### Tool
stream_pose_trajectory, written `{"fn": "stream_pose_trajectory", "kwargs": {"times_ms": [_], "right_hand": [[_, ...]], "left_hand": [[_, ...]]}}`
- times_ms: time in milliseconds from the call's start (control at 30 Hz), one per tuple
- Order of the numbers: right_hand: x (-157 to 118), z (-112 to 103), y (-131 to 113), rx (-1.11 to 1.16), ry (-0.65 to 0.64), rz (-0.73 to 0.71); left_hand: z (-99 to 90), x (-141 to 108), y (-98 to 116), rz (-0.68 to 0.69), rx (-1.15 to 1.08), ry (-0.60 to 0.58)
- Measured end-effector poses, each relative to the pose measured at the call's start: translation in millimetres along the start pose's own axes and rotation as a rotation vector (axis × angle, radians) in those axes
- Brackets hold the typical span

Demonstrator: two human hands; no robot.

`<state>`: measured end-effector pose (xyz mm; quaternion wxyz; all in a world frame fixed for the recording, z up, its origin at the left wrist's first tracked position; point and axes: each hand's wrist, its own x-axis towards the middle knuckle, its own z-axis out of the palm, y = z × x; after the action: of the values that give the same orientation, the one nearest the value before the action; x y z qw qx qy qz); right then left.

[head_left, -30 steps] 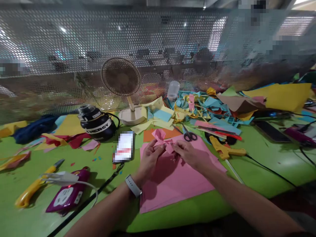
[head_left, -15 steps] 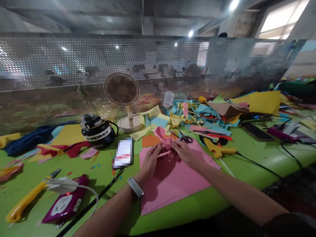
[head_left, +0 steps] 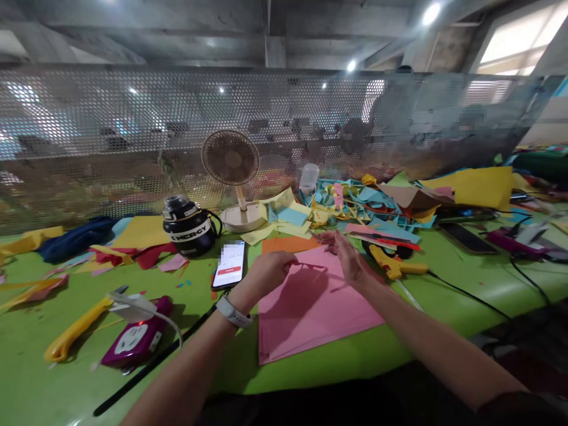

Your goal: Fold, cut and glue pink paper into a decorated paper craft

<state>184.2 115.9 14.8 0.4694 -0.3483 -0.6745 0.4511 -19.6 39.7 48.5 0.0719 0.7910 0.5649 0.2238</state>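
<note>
A thin pink paper piece [head_left: 313, 265] sticks out from my left hand [head_left: 273, 273], whose fingers are pinched on it above a stack of pink sheets [head_left: 306, 322]. Beyond the stack's far right part, my right hand [head_left: 346, 255] has its fingers curled over the scissors [head_left: 314, 235]. Only a bit of the blades shows; the handles are hidden under that hand. An orange sheet [head_left: 284, 244] lies just behind the pink stack.
Left of the stack are a phone [head_left: 229, 266], a black bottle [head_left: 189, 228], a purple device [head_left: 135, 337] and a yellow-handled cutter [head_left: 77, 331]. A fan [head_left: 242, 218] and paper scraps [head_left: 368, 201] lie behind. A yellow glue gun [head_left: 394, 263] with its cable is on the right.
My right hand has left the folded pink paper and moved over the scissors' handles. My left hand keeps a pink piece, now lower and flatter. The view has shifted slightly.
</note>
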Motion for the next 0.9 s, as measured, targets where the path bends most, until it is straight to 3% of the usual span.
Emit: {"fn": "stream_pose_trajectory", "kwargs": {"times_ms": [133, 233, 400, 500, 567, 633, 667, 733, 833, 900], "right_hand": [[-7.1, 4.8, -6.5, -0.049, -0.230, 0.084], [-11.3, 12.1, -4.4, -0.075, -0.410, 0.130], [-10.7, 18.5, 6.7, -0.073, -0.392, 0.129], [-7.8, 16.6, 8.7, -0.101, -0.283, 0.115], [-6.2, 14.8, 7.2, -0.130, -0.231, 0.078], [-5.7, 13.7, 3.8, -0.171, -0.200, 0.025], [-6.0, 13.5, 1.5, -0.192, -0.189, 0.004], [-7.2, 12.7, -3.9, -0.226, -0.173, -0.015], [-9.2, 9.1, -12.5, -0.334, -0.210, -0.123], [-9.4, 5.0, -16.5, -0.481, -0.280, -0.263]], "left_hand": [[-3.0, 2.0, -9.2, 0.043, 0.034, -0.095], [2.9, 5.0, -18.2, 0.077, -0.020, -0.089], [9.3, 7.1, -22.1, 0.171, -0.079, 0.148], [2.3, 4.4, -16.6, 0.068, 0.053, 0.256], [-4.0, 0.7, -10.6, -0.094, 0.144, 0.169], [-7.9, -3.2, -3.7, -0.241, 0.147, -0.035], [-8.3, -4.8, -0.3, -0.251, 0.122, -0.120], [-6.6, -6.4, 5.3, -0.149, 0.035, -0.210], [-2.0, -5.0, 8.3, 0.033, -0.069, -0.201], [-0.4, -2.9, 5.5, 0.069, -0.087, -0.177]]}}
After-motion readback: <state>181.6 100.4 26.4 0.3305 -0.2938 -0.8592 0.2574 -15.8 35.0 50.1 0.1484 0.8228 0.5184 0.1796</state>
